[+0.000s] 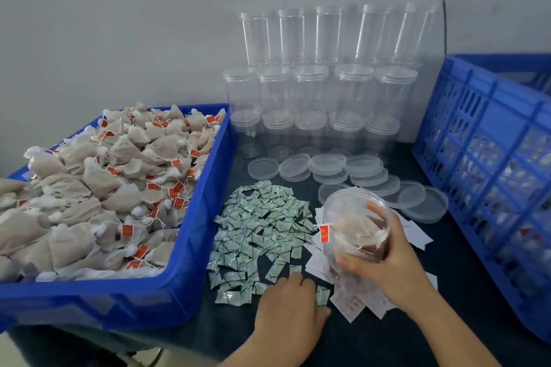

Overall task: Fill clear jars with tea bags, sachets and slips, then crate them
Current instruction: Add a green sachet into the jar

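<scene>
Clear plastic is what the right hand (384,259) has hold of: an open jar (354,229), tilted, fingers and thumb curled round its wall, with several tea bags (354,228) already inside and one red tag hanging over the rim. Just to the left of that hand, the left hand (290,302) lies knuckles up on the near edge of the sachets (259,235) spread over the worktop (465,292); its fingertips are hidden, so I cannot tell whether it has pinched one. White slips (351,301) lie beneath and beside the right hand.

Judging by this, the jar has its tea bags, while the sachet and slip are probably still to go in, then a lid from the loose lids (328,167) beyond the right hand. Further beyond them stand stacked empty jars (313,92), so much filling seems to remain. Far to the left of both hands, a blue tray (190,247) is heaped with tea bags. To the right of the right hand, the blue crate (489,158) seems to hold filled jars already, though they are blurred.
</scene>
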